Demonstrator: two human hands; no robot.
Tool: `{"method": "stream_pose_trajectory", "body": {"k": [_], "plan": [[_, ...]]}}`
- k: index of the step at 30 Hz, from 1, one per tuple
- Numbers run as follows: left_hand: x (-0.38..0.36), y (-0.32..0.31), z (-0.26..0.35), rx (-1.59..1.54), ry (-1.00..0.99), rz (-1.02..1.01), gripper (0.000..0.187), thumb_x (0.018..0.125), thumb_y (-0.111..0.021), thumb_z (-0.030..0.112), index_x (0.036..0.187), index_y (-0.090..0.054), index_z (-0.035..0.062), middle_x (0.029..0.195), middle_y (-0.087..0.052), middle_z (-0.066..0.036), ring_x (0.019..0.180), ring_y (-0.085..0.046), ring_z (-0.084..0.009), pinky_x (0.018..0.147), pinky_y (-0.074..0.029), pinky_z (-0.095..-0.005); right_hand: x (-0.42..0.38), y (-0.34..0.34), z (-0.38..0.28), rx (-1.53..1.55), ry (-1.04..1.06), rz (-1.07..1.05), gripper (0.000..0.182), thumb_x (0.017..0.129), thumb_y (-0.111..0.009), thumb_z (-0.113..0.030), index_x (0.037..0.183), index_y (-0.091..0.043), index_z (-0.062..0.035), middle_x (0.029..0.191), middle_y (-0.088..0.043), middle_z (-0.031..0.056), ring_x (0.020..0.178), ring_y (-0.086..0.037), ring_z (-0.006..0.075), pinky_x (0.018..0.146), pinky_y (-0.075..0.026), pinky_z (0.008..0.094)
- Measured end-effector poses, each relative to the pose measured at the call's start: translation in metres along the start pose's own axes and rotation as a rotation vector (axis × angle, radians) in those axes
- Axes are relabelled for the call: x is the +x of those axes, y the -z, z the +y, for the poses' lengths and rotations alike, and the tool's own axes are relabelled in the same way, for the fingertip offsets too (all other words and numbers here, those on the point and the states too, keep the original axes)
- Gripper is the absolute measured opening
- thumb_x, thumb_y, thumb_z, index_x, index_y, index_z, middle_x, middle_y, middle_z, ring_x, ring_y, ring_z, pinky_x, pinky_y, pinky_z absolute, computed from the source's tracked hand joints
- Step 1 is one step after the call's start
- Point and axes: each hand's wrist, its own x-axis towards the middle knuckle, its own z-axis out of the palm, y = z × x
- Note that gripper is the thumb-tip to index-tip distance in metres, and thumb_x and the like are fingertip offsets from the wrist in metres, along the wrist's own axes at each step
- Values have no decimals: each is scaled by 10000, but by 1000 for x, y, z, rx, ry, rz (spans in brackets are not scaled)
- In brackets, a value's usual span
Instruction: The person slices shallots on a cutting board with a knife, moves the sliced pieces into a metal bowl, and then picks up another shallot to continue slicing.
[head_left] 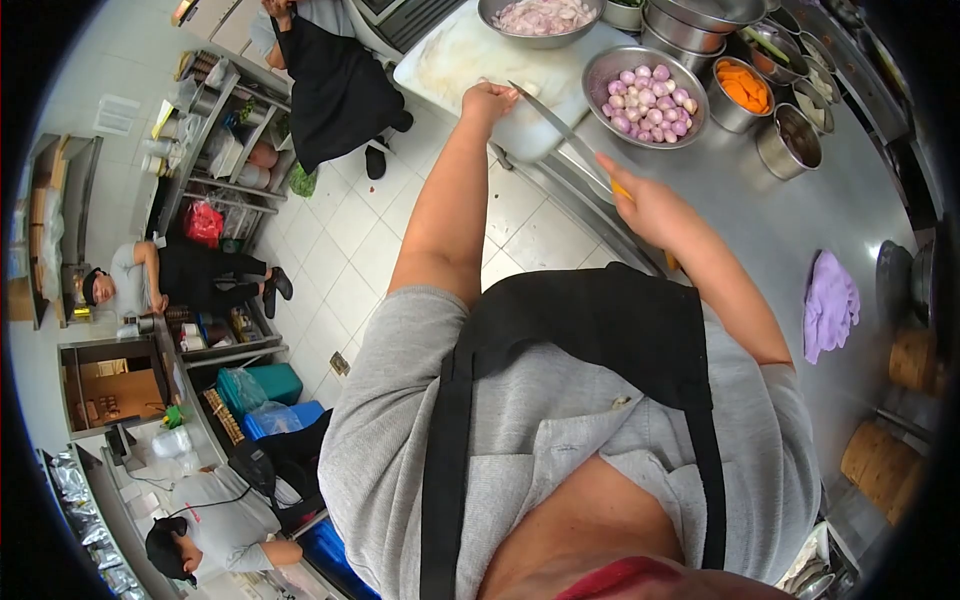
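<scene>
My right hand is wrapped round the yellow handle of a kitchen knife, whose long blade slants up and left over the white cutting board. At the blade's tip, my left hand is closed, its fingers pinched together above the board's near edge; what they hold, if anything, is too small to make out. A pale piece lies on the board just beyond the fingers. Right of the blade stands a metal bowl of peeled shallots. Another metal bowl with sliced shallots sits at the board's far side.
Metal pots with cut carrots and other ingredients crowd the steel counter at the back right. A purple cloth lies farther right. People in black aprons stand across the tiled floor, near loaded shelves.
</scene>
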Motion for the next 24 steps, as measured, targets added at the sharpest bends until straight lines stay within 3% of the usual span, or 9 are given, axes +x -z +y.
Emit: {"method": "stream_pose_trajectory", "body": {"k": [8, 15, 17, 24], "plan": [[4, -3, 0, 34, 5, 1, 161, 806, -700, 121, 902, -634, 10, 835, -635, -27, 704, -571, -91, 652, -484, -206, 40, -21, 9, -21, 38, 23, 577, 857, -462, -126, 1405, -311, -227, 796, -603, 243, 673, -587, 365, 657, -456, 431], [10, -1, -3, 68, 23, 26, 163, 796, -706, 107, 905, -626, 16, 832, -631, -34, 713, -577, -100, 650, -477, -207, 8, -5, 13, -23, -47, -82, 598, 849, -471, -105, 1410, -300, -223, 843, -609, 245, 712, -593, 372, 682, -460, 427], [11, -2, -6, 122, 32, 24, 167, 795, -707, 107, 906, -622, 16, 836, -629, -32, 725, -584, -101, 652, -477, -205, 4, -17, 33, 54, 111, 71, 552, 867, -454, -148, 1398, -327, -229, 829, -615, 242, 704, -600, 363, 676, -470, 432], [10, 1, -1, 82, 45, 6, 164, 799, -706, 116, 889, -612, 16, 836, -623, -24, 735, -582, -100, 671, -493, -202, -3, -7, 11, 85, 7, 19, 550, 875, -458, -161, 1401, -318, -234, 804, -607, 253, 702, -596, 377, 682, -468, 436]]}}
